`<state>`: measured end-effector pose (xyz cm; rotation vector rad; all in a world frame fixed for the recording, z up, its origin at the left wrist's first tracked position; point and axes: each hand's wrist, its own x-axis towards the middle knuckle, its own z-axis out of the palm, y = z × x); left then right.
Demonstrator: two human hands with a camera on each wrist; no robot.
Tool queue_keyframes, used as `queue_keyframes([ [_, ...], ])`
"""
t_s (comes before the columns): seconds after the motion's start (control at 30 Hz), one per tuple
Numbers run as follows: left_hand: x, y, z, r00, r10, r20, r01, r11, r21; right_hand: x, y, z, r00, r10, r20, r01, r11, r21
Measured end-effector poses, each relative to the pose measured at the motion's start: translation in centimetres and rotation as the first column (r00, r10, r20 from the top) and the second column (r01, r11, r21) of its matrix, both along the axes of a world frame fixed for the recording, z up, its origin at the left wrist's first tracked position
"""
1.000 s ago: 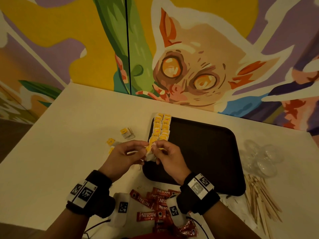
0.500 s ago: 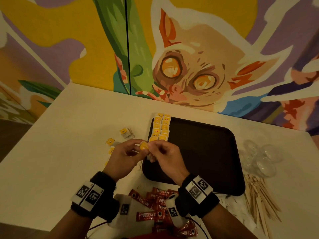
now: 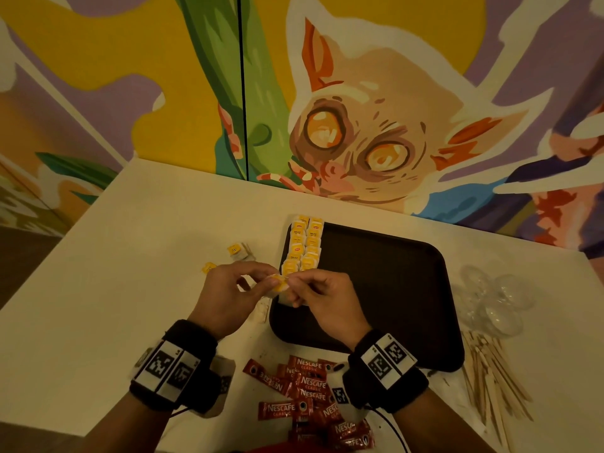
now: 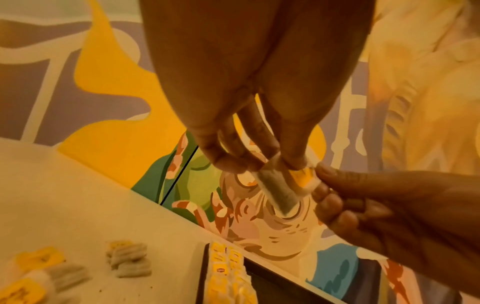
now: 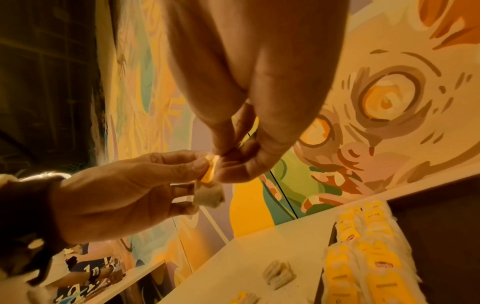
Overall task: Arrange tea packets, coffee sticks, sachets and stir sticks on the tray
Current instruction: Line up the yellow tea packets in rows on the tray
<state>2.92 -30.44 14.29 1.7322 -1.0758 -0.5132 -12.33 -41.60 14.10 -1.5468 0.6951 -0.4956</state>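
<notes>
Both hands have lifted slightly toward the upper part of the frame since a second ago, bringing the pinched tea bag closer to the rows on the tray. At frame centre, the left hand (image 3: 228,294) pinches the tea bag (image 3: 278,287) between thumb and fingers, and the right hand (image 3: 322,300) pinches its yellow tag end from the other side; in the left wrist view the bag (image 4: 279,188) hangs tilted below the fingertips. Just above the hands, two rows of yellow tea packets (image 3: 302,245) lie along the left edge of the dark tray (image 3: 392,289). Left of the tray, loose tea bags (image 3: 240,251) sit on the table (image 3: 114,289). At lower centre lie red coffee sticks (image 3: 307,390); at lower right, wooden stir sticks (image 3: 493,377), with clear plastic cups (image 3: 496,300) above them.
</notes>
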Motion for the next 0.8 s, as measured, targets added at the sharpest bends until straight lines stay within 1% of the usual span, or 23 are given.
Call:
queue_keyframes([
  [0.07, 0.1, 0.1, -0.1, 0.997, 0.022, 0.074, -0.023, 1.0, 0.012, -0.3, -0.1, 0.4, 0.999, -0.003, -0.037, 0.0, 0.997, -0.075],
  [0.13, 0.4, 0.3, -0.3, 0.99, 0.018, 0.142, -0.024, 0.999, 0.035, -0.9, -0.3, 0.9, 0.996, 0.013, -0.083, -0.03, 0.977, -0.21],
  [0.23, 0.6, 0.4, -0.4, 0.973, -0.027, 0.229, 0.018, 0.999, 0.041, -1.6, -0.4, 1.8, 0.988, 0.075, -0.138, -0.128, 0.893, -0.432],
  [0.3, 0.7, 0.4, -0.2, 0.957, -0.078, 0.278, 0.073, 0.997, 0.031, -1.7, -0.6, 2.6, 0.982, 0.112, -0.152, -0.174, 0.845, -0.505],
  [0.33, 0.7, 0.5, -0.1, 0.957, -0.107, 0.27, 0.102, 0.994, 0.032, -1.7, -0.7, 2.9, 0.981, 0.123, -0.15, -0.184, 0.837, -0.516],
  [0.4, 0.4, 0.5, 0.3, 0.97, -0.156, 0.187, 0.152, 0.988, 0.035, -1.6, -1.0, 3.4, 0.985, 0.126, -0.119, -0.17, 0.844, -0.509],
  [0.43, 0.2, 0.5, 0.5, 0.975, -0.176, 0.136, 0.174, 0.984, 0.027, -1.5, -1.2, 3.5, 0.988, 0.118, -0.097, -0.151, 0.86, -0.487],
  [0.5, -0.1, 0.5, 0.9, 0.977, -0.201, 0.063, 0.202, 0.979, -0.007, -1.1, -1.4, 3.4, 0.993, 0.097, -0.062, -0.114, 0.905, -0.41],
  [0.6, -0.3, 0.4, 1.6, 0.978, -0.208, -0.031, 0.205, 0.975, -0.09, -0.6, -1.3, 2.9, 0.995, 0.088, -0.036, -0.094, 0.957, -0.274],
  [0.7, -0.3, 0.4, 2.0, 0.983, -0.173, -0.064, 0.159, 0.97, -0.182, -0.4, -1.0, 2.3, 0.996, 0.085, -0.02, -0.088, 0.977, -0.195],
  [0.8, -0.3, 0.2, 2.0, 0.997, -0.066, -0.035, 0.057, 0.975, -0.216, -0.3, -0.7, 1.6, 0.995, 0.094, -0.037, -0.099, 0.979, -0.176],
])
